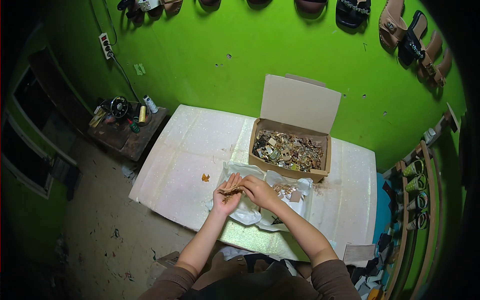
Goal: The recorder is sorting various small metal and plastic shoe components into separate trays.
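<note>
My left hand (225, 196) is palm up with its fingers stretched out. Across its palm lies a brownish-gold strip (230, 191), perhaps a chain or ornament, too small to make out fully. My right hand (258, 191) pinches the strip's right end from above, its fingertips partly hidden. Below both hands, white crumpled plastic (245, 212) is spread on the table. Beside my right hand, a pile of small pinkish-gold pieces (284, 190) rests on the plastic, with a small beige card (295, 196) next to it.
An open cardboard box (254, 159) full of mixed metal ornaments stands behind the plastic. A small orange-brown piece (205, 177) lies left on the sparkly white table (175, 150). At far left is a small wooden table (112, 137) with thread spools; a shoe rack (402, 200) stands right.
</note>
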Demonstrator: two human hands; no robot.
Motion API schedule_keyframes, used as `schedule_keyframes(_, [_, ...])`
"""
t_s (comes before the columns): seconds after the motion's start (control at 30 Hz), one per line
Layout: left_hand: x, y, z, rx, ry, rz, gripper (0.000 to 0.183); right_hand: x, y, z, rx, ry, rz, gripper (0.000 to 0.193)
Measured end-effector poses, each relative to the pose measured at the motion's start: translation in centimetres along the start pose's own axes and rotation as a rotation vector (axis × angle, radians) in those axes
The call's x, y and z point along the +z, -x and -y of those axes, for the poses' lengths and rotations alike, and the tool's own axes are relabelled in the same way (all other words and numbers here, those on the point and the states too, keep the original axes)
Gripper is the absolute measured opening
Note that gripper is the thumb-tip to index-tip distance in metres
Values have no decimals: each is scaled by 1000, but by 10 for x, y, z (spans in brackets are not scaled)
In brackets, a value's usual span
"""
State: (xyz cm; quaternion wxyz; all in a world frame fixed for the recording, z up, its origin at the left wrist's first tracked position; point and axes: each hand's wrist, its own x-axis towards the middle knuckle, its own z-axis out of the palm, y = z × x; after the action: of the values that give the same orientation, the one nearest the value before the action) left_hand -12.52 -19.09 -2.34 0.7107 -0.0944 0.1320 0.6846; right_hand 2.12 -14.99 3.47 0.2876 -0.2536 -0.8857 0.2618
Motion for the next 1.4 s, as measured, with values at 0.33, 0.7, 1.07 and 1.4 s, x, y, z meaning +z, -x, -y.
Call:
schedule_keyframes(0.33, [-1, -16, -28, -130, 39, -84, 36, 21, -4, -10, 568, -560, -185, 18])
schedule_keyframes(0.7, [12, -18, -37, -395, -1, 12, 36, 43, 12, 11, 941, -1436, -565, 19])
schedule_keyframes(1.07, [5, -24, -48, -462, -49, 1, 36, 70, 37, 22, 894, -1871, -788, 10])
schedule_keyframes(1.4, [4, -23, -41, -452, 65, -104, 34, 36, 88, -12, 1190, -1310, -1258, 16])
